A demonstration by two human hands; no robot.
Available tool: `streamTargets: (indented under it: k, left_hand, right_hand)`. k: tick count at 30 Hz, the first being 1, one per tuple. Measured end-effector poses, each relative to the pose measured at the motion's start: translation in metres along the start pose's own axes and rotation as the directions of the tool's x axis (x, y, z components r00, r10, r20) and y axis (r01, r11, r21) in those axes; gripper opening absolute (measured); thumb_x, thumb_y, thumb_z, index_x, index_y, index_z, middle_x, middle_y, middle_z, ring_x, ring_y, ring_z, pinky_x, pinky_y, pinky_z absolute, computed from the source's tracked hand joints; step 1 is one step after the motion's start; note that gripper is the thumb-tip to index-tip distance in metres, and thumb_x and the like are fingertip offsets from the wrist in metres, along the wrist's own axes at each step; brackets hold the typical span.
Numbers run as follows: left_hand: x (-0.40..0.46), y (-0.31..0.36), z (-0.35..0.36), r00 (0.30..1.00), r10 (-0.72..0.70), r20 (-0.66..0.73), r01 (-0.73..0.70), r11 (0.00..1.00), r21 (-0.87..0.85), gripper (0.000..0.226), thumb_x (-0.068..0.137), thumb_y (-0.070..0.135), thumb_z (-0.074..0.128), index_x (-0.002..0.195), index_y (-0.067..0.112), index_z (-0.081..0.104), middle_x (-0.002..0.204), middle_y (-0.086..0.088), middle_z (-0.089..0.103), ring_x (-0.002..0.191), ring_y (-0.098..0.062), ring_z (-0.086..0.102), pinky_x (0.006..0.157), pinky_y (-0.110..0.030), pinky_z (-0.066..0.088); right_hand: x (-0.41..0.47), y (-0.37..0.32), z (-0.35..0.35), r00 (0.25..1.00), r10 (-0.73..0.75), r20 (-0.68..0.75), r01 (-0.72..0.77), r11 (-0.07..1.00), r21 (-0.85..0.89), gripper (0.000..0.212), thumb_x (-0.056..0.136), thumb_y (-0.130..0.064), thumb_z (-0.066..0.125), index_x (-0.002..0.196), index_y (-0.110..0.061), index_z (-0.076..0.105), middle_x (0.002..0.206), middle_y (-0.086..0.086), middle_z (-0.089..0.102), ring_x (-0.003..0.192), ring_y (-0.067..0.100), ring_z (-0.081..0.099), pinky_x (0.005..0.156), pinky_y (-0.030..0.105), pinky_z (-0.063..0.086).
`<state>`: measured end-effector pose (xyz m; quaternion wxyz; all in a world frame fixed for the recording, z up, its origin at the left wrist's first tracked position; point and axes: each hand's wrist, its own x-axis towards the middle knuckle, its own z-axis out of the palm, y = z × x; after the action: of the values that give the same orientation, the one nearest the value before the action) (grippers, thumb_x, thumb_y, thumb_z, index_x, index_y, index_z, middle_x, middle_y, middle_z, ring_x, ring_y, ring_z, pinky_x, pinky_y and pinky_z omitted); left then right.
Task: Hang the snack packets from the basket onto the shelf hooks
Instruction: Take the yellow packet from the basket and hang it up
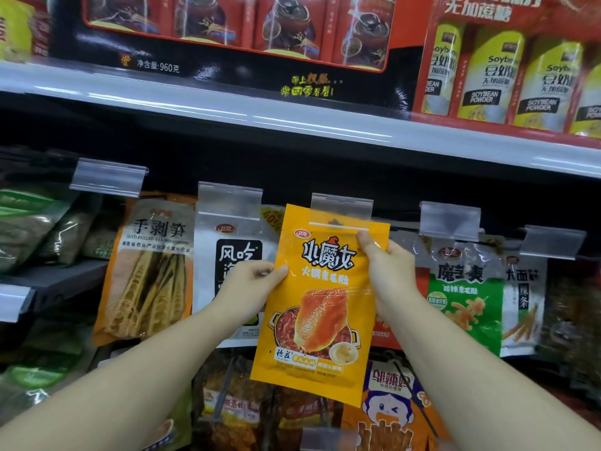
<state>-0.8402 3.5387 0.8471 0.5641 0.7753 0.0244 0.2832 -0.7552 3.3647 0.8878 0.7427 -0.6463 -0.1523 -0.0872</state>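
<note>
yellow canisters (494, 76): "SOYBEAN POWDER"; black box (227, 70): "960"; bamboo packet (153, 265): "HAND PEELED BAMBOO SHOOTS"

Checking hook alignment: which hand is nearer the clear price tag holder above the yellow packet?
Right. The right hand pinches the yellow packet at its upper right edge, just below the clear tag holder. The left hand grips the packet's left edge, lower and farther away.

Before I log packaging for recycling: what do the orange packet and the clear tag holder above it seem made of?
Orange packet: looks like glossy plastic film, judging by its sheen and slight flex in both hands. Clear tag holder: seems to be transparent rigid plastic; the packet's top shows through it.
</note>
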Motion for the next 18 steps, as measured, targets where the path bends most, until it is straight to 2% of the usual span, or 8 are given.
streamTargets:
  k: [3,5,7,9,11,13,15,18]
  left_hand:
    - [0.004,-0.003,0.001,0.999,-0.035,0.015,0.035,0.999,0.014,0.035,0.094,0.035,0.056,0.092,0.003,0.070,0.094,-0.022,0.070,0.085,-0.038,0.069,0.075,-0.052,0.059]
    - [0.009,-0.005,0.003,0.998,-0.057,0.018,0.056,0.998,0.033,0.039,0.094,0.037,0.055,0.096,0.000,0.068,0.097,-0.026,0.068,0.086,-0.041,0.068,0.074,-0.052,0.059]
    - [0.014,-0.006,0.004,0.997,-0.074,0.003,0.074,0.996,0.050,0.043,0.094,0.038,0.054,0.100,-0.003,0.065,0.097,-0.030,0.066,0.079,-0.041,0.066,0.074,-0.052,0.058]
    - [0.018,-0.007,0.006,0.996,-0.082,-0.022,0.084,0.994,0.076,0.046,0.094,0.039,0.054,0.102,-0.006,0.064,0.093,-0.032,0.065,0.074,-0.038,0.065,0.074,-0.055,0.058]
    - [0.024,-0.010,0.007,0.996,-0.082,-0.046,0.087,0.991,0.102,0.047,0.094,0.039,0.055,0.100,-0.007,0.065,0.093,-0.032,0.065,0.077,-0.044,0.065,0.075,-0.057,0.056]
    - [0.030,-0.015,0.009,0.996,-0.073,-0.060,0.081,0.988,0.134,0.048,0.094,0.040,0.054,0.097,-0.007,0.065,0.091,-0.030,0.067,0.078,-0.044,0.065,0.077,-0.057,0.055]
    - [0.038,-0.019,0.010,0.994,-0.078,-0.073,0.088,0.986,0.142,0.044,0.094,0.039,0.054,0.095,-0.003,0.067,0.088,-0.025,0.070,0.075,-0.040,0.066,0.077,-0.054,0.056]
    - [0.051,-0.026,0.012,0.991,-0.092,-0.094,0.105,0.983,0.149,0.041,0.095,0.037,0.054,0.087,-0.002,0.065,0.070,-0.018,0.063,0.063,-0.029,0.060,0.072,-0.049,0.056]
  right_hand:
    - [0.005,0.001,0.002,1.000,0.011,0.004,-0.011,0.999,-0.032,0.029,0.074,-0.058,0.069,0.076,-0.029,0.072,0.092,0.000,0.074,0.100,0.034,0.065,0.099,0.060,0.041]
    - [0.009,0.001,0.004,1.000,0.008,-0.013,-0.008,0.999,-0.031,0.026,0.082,-0.048,0.067,0.092,-0.024,0.072,0.104,0.000,0.070,0.105,0.031,0.063,0.099,0.055,0.045]
    - [0.013,0.002,0.006,1.000,-0.002,-0.017,0.001,0.999,-0.037,0.043,0.083,-0.046,0.066,0.114,-0.016,0.066,0.119,0.005,0.066,0.114,0.030,0.059,0.101,0.052,0.044]
    - [0.021,0.004,0.009,0.999,-0.019,-0.027,0.018,0.999,-0.031,0.043,0.085,-0.043,0.066,0.117,-0.014,0.064,0.123,0.009,0.065,0.117,0.030,0.058,0.104,0.049,0.042]
    - [0.028,0.006,0.013,1.000,0.003,-0.031,-0.004,0.999,-0.038,0.046,0.087,-0.039,0.066,0.123,-0.012,0.058,0.125,0.005,0.060,0.118,0.026,0.053,0.101,0.042,0.040]
    - [0.041,0.010,0.016,0.999,0.009,-0.030,-0.011,0.997,-0.071,0.029,0.086,-0.038,0.066,0.104,-0.019,0.053,0.105,0.006,0.055,0.097,0.021,0.051,0.079,0.035,0.043]
    - [0.053,0.014,0.019,0.999,0.031,-0.034,-0.034,0.995,-0.099,0.020,0.088,-0.031,0.064,0.086,-0.017,0.050,0.086,0.007,0.050,0.075,0.019,0.046,0.062,0.030,0.035]
    - [0.065,0.015,0.020,0.996,0.044,-0.071,-0.054,0.987,-0.152,0.014,0.092,-0.019,0.058,0.097,-0.013,0.046,0.081,0.007,0.043,0.061,0.017,0.039,0.060,0.029,0.032]
